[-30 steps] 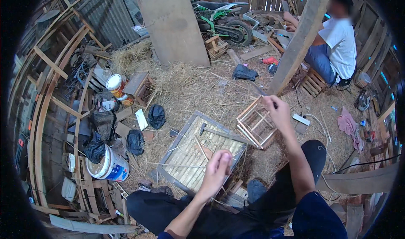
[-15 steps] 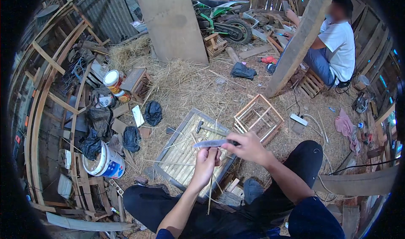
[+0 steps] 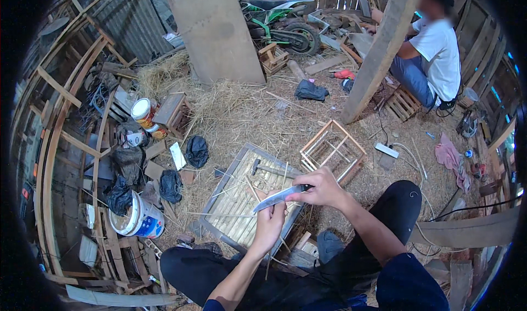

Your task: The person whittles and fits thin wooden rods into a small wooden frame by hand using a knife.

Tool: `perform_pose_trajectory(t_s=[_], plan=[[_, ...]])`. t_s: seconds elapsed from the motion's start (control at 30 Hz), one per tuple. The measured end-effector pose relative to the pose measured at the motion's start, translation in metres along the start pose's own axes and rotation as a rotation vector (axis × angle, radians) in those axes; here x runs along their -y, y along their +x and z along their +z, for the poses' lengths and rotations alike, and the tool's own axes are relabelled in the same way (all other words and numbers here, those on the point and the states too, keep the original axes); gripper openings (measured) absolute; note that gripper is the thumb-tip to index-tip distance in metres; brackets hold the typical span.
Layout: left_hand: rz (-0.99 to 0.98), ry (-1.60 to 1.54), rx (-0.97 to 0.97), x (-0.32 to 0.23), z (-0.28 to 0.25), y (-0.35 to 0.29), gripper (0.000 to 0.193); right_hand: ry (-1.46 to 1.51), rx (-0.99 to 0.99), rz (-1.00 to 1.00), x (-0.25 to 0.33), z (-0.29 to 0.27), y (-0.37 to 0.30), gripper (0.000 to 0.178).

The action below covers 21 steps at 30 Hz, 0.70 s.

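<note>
My right hand [image 3: 323,188] is closed around the black handle of a knife [image 3: 276,198]. Its broad blade points left and lies across the top of my left hand [image 3: 269,222]. Closed fingers of that left hand grip a thin wooden strip, whose lower end [image 3: 268,268] hangs below the fist. Under both hands is a low slatted table [image 3: 222,214] with a grey border. A hammer [image 3: 277,171] and several loose thin strips lie on it. Just beyond the table, to the right, stands a small open wooden frame [image 3: 351,137].
A white bucket [image 3: 148,216] and black plastic bags [image 3: 171,186] are on the left. A slanted post [image 3: 379,58] rises ahead, with a seated person [image 3: 439,53] beyond it. A power strip [image 3: 387,150] and cable lie right, on the straw-strewn floor. A motorbike [image 3: 285,31] stands behind.
The knife blade has tilted, its tip now lower and nearer me, with more of its flat showing. My left hand has dropped slightly. The whole view has shifted a little.
</note>
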State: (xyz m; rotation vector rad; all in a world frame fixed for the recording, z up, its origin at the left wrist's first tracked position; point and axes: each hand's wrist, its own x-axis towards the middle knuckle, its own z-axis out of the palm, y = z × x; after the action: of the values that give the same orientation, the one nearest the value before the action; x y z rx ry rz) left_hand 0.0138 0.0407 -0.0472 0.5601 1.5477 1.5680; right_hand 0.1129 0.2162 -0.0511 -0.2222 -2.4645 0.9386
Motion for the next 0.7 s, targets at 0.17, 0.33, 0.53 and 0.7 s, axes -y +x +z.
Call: perform_pose_trajectory(t_s=[0.17, 0.33, 0.53, 0.7], plan=[[-0.073, -0.062, 0.043, -0.002, -0.001, -0.002, 0.018, -0.051, -0.106, 0.111, -0.016, -0.01, -0.005, 0.037], [-0.036, -0.019, 0.151, -0.012, 0.016, -0.031, 0.022, -0.072, -0.505, 0.548, -0.072, -0.078, 0.001, 0.038], [-0.108, -0.213, 0.01, -0.009, -0.006, -0.02, 0.023, -0.092, -0.282, 0.379, -0.023, -0.037, -0.021, 0.033], [-0.145, -0.344, 0.055, 0.006, -0.013, -0.019, 0.02, 0.011, -0.23, 0.225, 0.007, -0.007, -0.008, 0.033]])
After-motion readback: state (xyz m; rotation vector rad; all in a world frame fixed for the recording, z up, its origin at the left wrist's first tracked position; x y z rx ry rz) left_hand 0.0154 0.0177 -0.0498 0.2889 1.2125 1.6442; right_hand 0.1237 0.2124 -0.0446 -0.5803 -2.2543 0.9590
